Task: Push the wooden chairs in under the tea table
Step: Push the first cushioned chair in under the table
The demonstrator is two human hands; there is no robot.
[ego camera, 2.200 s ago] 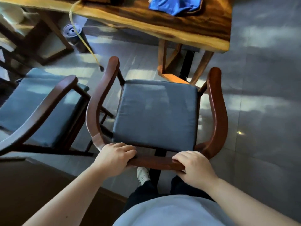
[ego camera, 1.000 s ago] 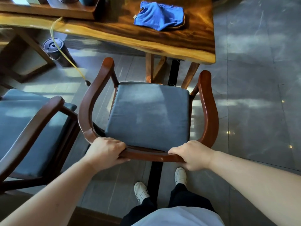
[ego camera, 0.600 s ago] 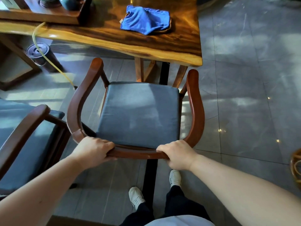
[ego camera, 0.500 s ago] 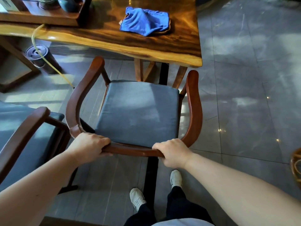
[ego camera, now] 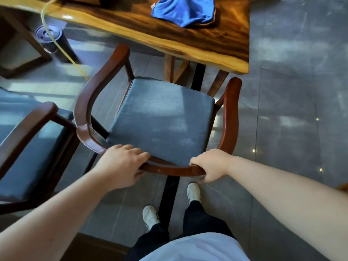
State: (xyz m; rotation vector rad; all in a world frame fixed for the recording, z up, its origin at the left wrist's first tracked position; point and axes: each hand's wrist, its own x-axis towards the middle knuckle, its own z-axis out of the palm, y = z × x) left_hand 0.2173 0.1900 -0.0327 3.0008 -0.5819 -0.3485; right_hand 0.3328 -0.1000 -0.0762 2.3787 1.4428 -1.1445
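A person stands behind a wooden armchair (ego camera: 228, 117) w/ a grey-blue seat cushion (ego camera: 162, 121), both hands on its curved back rail, facing the live-edge tea table (ego camera: 207, 46). The left hand (ego camera: 122, 166) lies over the rail's left bend, fingers spread loosely across the top and thumb tucked below, a light hold rather than a tight one. The right hand (ego camera: 211, 165) is curled firmly round the rail near the right bend. The chair sits just short of the table: armrest tips are near the slab's edge, the seat front close to the table legs (ego camera: 170, 68), nothing tucked under yet.

Judging from this, the push goes best straight and even, both hands driving together so the chair doesn't twist. The right armrest lines up close to the table's corner and the angled legs sit right ahead of the seat, so a slight shift to the left looks wise before going in. Whether the armrests clear the slab's underside can't be told from here; a slow approach would show it.

A second chair (ego camera: 32, 140) of the same kind stands just beside on the left, also pulled out and cut off by the frame edge. A yellow hose (ego camera: 62, 48) runs from the tabletop down to the floor by a dark cylindrical container (ego camera: 50, 41); where it ends is unclear. A blue cloth (ego camera: 183, 11) lies on the table, partly cropped at the top. The chair's legs are mostly hidden beneath seat and arms, and the table's far end is out of view.
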